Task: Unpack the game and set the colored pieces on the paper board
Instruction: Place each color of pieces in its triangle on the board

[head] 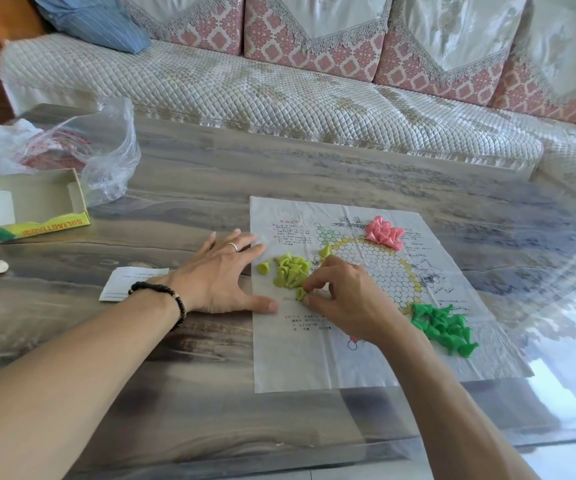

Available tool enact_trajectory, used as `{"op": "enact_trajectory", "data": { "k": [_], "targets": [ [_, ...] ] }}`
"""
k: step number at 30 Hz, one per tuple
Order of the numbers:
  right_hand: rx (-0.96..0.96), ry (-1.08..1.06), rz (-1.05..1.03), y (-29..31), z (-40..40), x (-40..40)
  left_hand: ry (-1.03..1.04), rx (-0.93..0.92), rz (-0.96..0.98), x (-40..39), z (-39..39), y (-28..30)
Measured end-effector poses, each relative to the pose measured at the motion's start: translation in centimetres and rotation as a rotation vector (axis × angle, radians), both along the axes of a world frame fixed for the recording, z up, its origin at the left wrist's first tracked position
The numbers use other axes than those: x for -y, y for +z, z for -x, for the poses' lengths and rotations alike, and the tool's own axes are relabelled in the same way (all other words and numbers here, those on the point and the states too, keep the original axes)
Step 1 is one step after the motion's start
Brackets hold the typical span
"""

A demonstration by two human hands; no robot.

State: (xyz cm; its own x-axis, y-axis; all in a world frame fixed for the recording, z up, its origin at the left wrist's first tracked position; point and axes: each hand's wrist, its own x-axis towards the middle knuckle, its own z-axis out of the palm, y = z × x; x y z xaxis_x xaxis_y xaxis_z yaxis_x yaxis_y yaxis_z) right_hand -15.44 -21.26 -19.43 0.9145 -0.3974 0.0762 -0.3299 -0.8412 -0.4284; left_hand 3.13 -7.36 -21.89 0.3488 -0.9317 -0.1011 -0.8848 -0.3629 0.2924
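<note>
**Pieces sorted by colour on paper board**

A paper board (331,358) lies on the bench (210,161), its near edge short of the bench's rim. The left hand (217,278), fingers spread flat, pins the board's 9 o'clock edge. The right hand (342,296) pinches one yellow-green piece (301,293) beside the yellow-green pile (290,271). Pink pieces (385,233) sit at 12 o'clock, green pieces (444,329) at 4 o'clock.

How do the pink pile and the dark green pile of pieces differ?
The pink pile sits at the far edge of the paper board; the dark green pile lies nearer, to the right. The pink pile is tight; the dark green pile sprawls wider. Both are small cone-shaped pieces, untouched by either hand.
</note>
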Motion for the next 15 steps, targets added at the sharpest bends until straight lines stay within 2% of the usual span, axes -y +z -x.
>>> {"op": "enact_trajectory", "data": {
  "k": [3,7,11,15],
  "targets": [
    [0.038,-0.001,-0.015,0.4,0.1,0.0,0.041,-0.010,0.019,-0.6,0.5,0.0],
    [0.141,-0.138,-0.143,1.7,1.2,1.2,0.075,-0.023,0.064,-1.2,1.0,-0.5],
    [0.096,-0.237,-0.017,1.6,2.3,3.2,0.078,0.021,0.082,-1.5,1.2,-0.8],
    [-0.002,-0.241,0.024,1.1,1.9,3.0,0.076,0.053,0.089,-1.6,1.4,-0.8]
  ]
}}
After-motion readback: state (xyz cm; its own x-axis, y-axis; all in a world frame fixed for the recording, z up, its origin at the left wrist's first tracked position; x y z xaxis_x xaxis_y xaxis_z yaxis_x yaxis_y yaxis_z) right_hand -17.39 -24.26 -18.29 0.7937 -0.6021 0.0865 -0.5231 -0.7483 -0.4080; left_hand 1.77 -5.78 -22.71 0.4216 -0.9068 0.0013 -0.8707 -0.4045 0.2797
